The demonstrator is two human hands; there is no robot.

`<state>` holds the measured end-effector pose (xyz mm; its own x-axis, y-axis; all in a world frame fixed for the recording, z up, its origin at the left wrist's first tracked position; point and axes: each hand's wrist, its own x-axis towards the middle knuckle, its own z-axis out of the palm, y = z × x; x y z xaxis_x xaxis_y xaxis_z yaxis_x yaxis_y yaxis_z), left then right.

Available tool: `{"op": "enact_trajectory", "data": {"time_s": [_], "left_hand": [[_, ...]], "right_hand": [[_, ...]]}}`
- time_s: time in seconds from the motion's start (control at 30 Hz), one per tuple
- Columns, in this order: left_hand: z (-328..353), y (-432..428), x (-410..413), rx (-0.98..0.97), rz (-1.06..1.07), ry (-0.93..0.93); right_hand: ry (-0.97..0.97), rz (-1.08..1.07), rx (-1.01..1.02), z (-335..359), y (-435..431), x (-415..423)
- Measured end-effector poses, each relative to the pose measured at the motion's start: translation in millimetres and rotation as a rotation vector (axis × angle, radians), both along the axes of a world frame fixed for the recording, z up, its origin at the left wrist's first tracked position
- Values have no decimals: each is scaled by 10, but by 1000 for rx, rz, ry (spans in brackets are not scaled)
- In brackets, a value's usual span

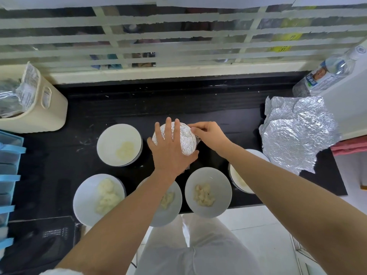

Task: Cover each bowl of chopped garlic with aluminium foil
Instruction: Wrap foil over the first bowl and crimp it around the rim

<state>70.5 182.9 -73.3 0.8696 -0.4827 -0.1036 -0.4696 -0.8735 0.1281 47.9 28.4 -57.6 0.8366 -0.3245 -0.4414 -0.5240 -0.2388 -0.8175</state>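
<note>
**Item 1.** Round bowl under a crinkled silver aluminium foil cover [186,142], hereafter the wrapped bowl. It stands mid-way along the black stone counter [228,108].
- Handling, as judged: the foil is thin, light and soft. It holds a crease but tears if dragged. The ceramic beneath is stiff, heavy enough to stay put, and breakable.
- Best hold: steady it from the top and crimp the foil at the rim.

**Item 2.** Left hand [169,150]. It lies flat on top of the wrapped bowl with fingers spread and straight, pressing down.

**Item 3.** Right hand [208,135]. It is at the wrapped bowl's far right rim, thumb and fingers pinching the foil edge. The two hands are apart, on opposite sides of the same cover.

**Item 4.** Five uncovered white ceramic bowls of pale chopped garlic:
- one just left of the wrapped bowl [119,144];
- three in a row nearer the person than the wrapped bowl [99,199] [168,207] [207,192], the middle one partly hidden by the left forearm;
- one to its near right [246,187], mostly under the right forearm.

These crowd the near side, and a dropped elbow could knock them.

**Item 5.** Stack of loose crumpled foil sheets [294,135], well right of the wrapped bowl and within reach.

**Item 6.** Clear plastic water bottle [325,72], far right of the wrapped bowl, beyond the sheets.

**Item 7.** Cream plastic bin holding packets [45,114], far left of the wrapped bowl.
</note>
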Motion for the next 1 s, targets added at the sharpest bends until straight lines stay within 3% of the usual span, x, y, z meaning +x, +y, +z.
{"op": "enact_trajectory", "data": {"time_s": [0.27,1.0], "left_hand": [[-16,-15,-5,2,-6,-22],[0,-11,-10,-2,-10,-19]], "right_hand": [[-55,76,-57,-23,-111,-222],[-94,-54,-374,-34,141,-272]]}}
